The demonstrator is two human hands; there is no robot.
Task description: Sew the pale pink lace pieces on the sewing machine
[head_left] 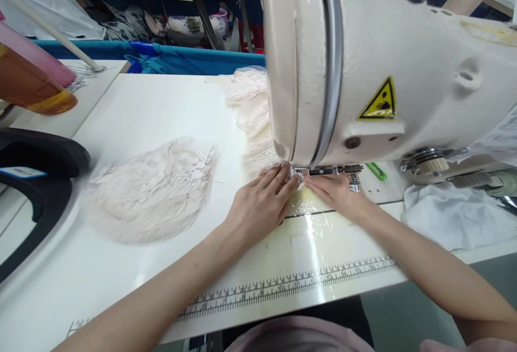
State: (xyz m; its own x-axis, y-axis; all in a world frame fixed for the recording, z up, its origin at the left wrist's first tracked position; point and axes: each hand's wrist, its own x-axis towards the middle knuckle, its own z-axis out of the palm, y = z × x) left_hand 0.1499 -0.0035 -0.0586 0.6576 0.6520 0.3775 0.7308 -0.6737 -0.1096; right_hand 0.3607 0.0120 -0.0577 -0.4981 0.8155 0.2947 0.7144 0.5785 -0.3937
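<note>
Pale pink lace fabric [256,125] lies bunched to the left of the sewing machine [388,71], and its near end runs under the needle area. My left hand [262,198] rests flat on this lace, fingers stretched toward the presser foot [301,170]. From the other side my right hand [339,193] lies low on the bed, its fingers extended to the lace edge by the foot. Metal parts of the machine cover some of its fingers. The needle tip cannot be made out.
A second lace piece [153,190] with loose threads lies on the left of the table. Green thread snips [376,171] and white cloth [456,214] are at the right. A black curved object [52,179] and an amber-bottomed bottle [36,82] stand at the left. A printed ruler [283,287] runs along the front.
</note>
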